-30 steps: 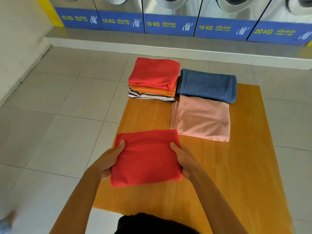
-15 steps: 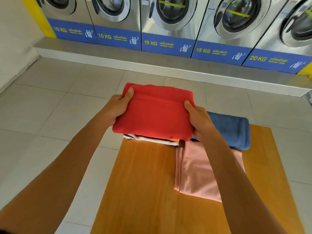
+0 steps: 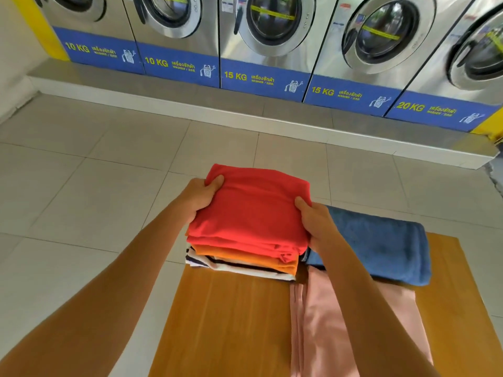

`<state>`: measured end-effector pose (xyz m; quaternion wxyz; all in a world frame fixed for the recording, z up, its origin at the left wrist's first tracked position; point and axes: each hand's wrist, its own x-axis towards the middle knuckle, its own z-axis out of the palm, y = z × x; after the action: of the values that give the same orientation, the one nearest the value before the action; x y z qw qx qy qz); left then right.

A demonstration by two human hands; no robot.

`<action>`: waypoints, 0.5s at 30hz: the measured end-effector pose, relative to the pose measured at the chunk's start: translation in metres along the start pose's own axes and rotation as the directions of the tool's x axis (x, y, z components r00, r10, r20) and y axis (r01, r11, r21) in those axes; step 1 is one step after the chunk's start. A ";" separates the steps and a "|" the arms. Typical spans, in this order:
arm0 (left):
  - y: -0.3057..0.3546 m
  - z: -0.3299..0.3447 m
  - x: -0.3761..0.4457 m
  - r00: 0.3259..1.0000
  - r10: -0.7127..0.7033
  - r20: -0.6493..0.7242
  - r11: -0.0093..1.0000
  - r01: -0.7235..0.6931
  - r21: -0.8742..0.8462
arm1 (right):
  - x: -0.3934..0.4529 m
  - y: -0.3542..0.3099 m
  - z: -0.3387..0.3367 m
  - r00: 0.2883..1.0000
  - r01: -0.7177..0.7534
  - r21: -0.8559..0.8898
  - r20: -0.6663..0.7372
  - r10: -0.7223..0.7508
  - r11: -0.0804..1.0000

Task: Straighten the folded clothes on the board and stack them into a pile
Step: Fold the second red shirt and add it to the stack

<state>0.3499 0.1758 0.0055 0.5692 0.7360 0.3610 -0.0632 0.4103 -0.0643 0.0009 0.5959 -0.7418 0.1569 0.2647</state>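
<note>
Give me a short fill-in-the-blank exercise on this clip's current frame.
1. Both hands, the left hand and the right hand, hold a folded ____ garment on top of the pile.
2. Directly under the red layers lies an ____ garment.
3. Right of the pile lies a folded ____ garment.
4. The wooden board lies on a ____ floor.

Missing words: red; orange; blue; tiled

- Left hand point(image 3: 200, 195) and right hand point(image 3: 317, 223) grip opposite sides of a red folded garment point(image 3: 253, 213), thumbs on top.
- Garment sits atop pile point(image 3: 245, 257): red, orange, striped layers.
- Pile at far-left corner of wooden board point(image 3: 231, 322).
- Blue folded cloth point(image 3: 381, 246) beside pile; pink one point(image 3: 326, 336) nearer.
</note>
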 end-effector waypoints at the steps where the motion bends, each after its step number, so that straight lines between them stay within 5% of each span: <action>1: 0.004 -0.003 0.001 1.000 0.019 -0.004 1.000 -0.019 0.009 | -0.001 -0.004 -0.001 1.000 0.013 0.011 0.007 -0.013 1.000; 7: -0.009 -0.004 0.002 0.999 0.034 -0.024 0.999 -0.033 0.025 | -0.001 0.006 0.003 0.999 0.044 0.012 -0.001 -0.044 0.999; 15: -0.027 -0.014 -0.031 0.972 0.076 -0.224 0.988 -0.043 0.146 | -0.026 0.018 -0.015 0.986 0.134 -0.104 -0.089 -0.143 0.986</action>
<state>0.3066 0.1760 0.0046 0.4726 0.7869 0.3965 0.0138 0.3820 -0.0852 0.0035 0.5677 -0.7909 0.1206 0.1938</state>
